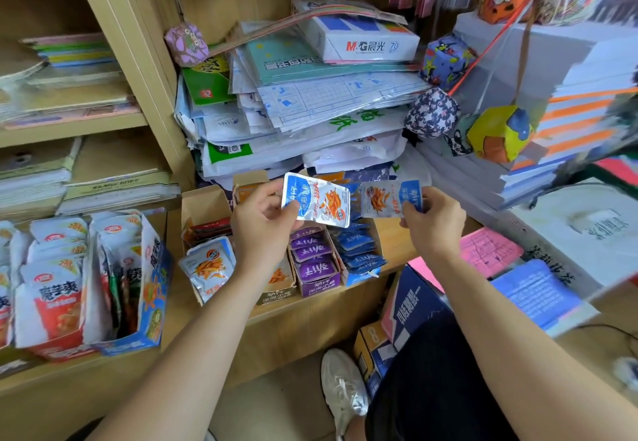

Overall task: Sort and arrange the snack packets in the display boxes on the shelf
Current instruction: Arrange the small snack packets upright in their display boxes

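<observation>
Packets in hand: left packet (316,199) and right packet (386,199), both held in the air above the small boxes near the middle of the shelf's (293,333) front edge.

We note, by size: a big box (152,288) of white and red packs towards the shelf's left end. Next comes a row of small boxes: an open box (203,206) holding blue-and-white packs with an orange print, a purple box (319,288), and a blue box (359,278) at the right.

Left hand (259,230) pinches the left packet by its lower left end, thumb on the face. Right hand (431,223) pinches the right packet by its right end. Each packet lies with its long axis roughly left to right, the free ends facing each other and apart.

Both prints appear to match the open box's stock. That box lies below and to the left of the left hand, plainly the nearer one; the right hand hangs over the blue box. We judge the left packet should go down first, turned upright to stand with the rest.
</observation>
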Tool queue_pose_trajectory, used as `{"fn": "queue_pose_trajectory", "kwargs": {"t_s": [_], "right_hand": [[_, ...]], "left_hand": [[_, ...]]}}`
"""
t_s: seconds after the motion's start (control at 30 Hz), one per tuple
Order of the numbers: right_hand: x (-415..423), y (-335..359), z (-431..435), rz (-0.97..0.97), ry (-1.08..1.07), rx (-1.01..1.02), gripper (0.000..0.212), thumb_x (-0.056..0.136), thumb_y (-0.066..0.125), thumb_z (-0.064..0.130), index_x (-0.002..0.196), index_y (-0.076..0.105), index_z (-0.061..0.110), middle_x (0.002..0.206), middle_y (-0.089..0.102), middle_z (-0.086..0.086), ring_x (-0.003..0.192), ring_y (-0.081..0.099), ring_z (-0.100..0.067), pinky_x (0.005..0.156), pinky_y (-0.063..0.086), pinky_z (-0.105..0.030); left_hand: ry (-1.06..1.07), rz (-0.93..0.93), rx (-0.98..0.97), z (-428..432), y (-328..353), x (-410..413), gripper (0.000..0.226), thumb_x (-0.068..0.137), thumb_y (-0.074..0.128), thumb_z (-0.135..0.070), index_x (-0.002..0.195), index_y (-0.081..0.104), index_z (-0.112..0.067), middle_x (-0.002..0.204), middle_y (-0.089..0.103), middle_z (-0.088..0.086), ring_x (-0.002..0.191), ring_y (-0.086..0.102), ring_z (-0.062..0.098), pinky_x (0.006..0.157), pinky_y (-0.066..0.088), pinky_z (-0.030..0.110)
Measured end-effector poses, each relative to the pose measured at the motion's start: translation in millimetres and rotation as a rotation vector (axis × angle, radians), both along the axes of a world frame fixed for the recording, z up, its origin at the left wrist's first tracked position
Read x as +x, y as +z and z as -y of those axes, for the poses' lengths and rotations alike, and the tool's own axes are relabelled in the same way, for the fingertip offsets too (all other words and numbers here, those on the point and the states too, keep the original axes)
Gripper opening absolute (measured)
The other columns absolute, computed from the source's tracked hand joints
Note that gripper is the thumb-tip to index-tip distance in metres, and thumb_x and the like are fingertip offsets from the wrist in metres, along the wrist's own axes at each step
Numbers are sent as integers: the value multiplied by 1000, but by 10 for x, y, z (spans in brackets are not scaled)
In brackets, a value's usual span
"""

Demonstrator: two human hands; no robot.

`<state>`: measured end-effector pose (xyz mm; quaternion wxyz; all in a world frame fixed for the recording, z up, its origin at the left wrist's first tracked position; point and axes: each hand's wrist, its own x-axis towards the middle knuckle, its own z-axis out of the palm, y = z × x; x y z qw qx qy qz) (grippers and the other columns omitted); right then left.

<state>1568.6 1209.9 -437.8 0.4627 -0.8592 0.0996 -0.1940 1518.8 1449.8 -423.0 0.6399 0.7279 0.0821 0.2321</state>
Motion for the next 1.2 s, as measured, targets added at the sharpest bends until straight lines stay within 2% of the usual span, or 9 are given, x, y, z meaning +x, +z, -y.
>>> {"fn": "queue_pose_trajectory", "kwargs": {"t_s": [0.13, 0.3, 0.4, 0.6, 0.8, 0.93, 1.03, 1.13, 1.2], "right_hand": [[-26, -4, -26, 63, 93, -108, 7, 88, 66, 15, 84, 69, 19, 63, 66, 8, 60, 66, -18, 56, 52, -33], [-61, 13, -39, 193, 89, -191, 8, 85, 64, 10, 78, 68, 14, 58, 58, 1, 56, 51, -25, 52, 37, -30], [-33, -34, -55, 86, 164, -269, 8, 83, 67, 14, 76, 70, 16, 55, 55, 3, 55, 48, -24, 54, 36, -31], [33, -82, 11, 27, 180, -218, 9, 89, 64, 14, 83, 71, 13, 65, 67, -5, 64, 65, -31, 61, 54, -45], [-23, -6, -5, 150, 176, 71, 7, 94, 64, 17, 97, 70, 13, 83, 72, -3, 68, 69, -24, 62, 57, -50], [8, -12, 21, 122, 159, -14, 8, 93, 65, 16, 97, 72, 15, 81, 72, 0, 67, 69, -23, 62, 58, -48], [16, -16, 6, 122, 151, -128, 11, 92, 65, 15, 97, 74, 14, 75, 70, -2, 65, 64, -26, 60, 56, -46], [10, -15, -14, 139, 151, -194, 12, 89, 64, 12, 92, 73, 6, 72, 70, -10, 65, 61, -32, 57, 53, -45], [7, -33, -33, 113, 200, -233, 12, 89, 64, 11, 91, 74, 6, 70, 69, -11, 65, 60, -31, 57, 50, -42]], "left_hand": [[79, 155, 232, 25, -59, 14, 32, 89, 72, -8, 117, 72, -23, 95, 75, -9, 81, 73, 8, 66, 62, 37], [94, 370, 619, 169, -47, -13, 33, 85, 75, -3, 115, 75, -14, 99, 77, -4, 74, 65, 0, 70, 48, 5], [11, 419, 775, 247, -133, 17, 30, 83, 75, 0, 111, 77, -12, 93, 77, 0, 70, 67, 8, 64, 53, 15], [-79, 258, 832, 352, -305, 152, 25, 87, 74, -7, 110, 78, -15, 98, 78, 3, 88, 73, 15, 68, 61, 33], [-115, 68, 917, 406, -375, 232, 18, 92, 72, -27, 109, 78, -29, 98, 78, -6, 86, 72, 13, 67, 54, 23], [-217, 50, 967, 429, -353, 227, 25, 90, 70, -47, 108, 78, -32, 95, 77, -14, 83, 70, 5, 59, 40, 7], [-194, 118, 826, 374, -296, 258, 26, 92, 62, -49, 94, 80, -30, 79, 74, -18, 70, 67, -1, 56, 56, 24], [13, 194, 782, 263, -240, 412, 21, 93, 63, -33, 108, 74, -23, 95, 71, -11, 87, 65, 7, 72, 59, 34], [6, 57, 915, 222, -218, 549, 48, 93, 62, -38, 138, 58, -19, 129, 61, -2, 119, 51, 19, 100, 48, 37]]}}
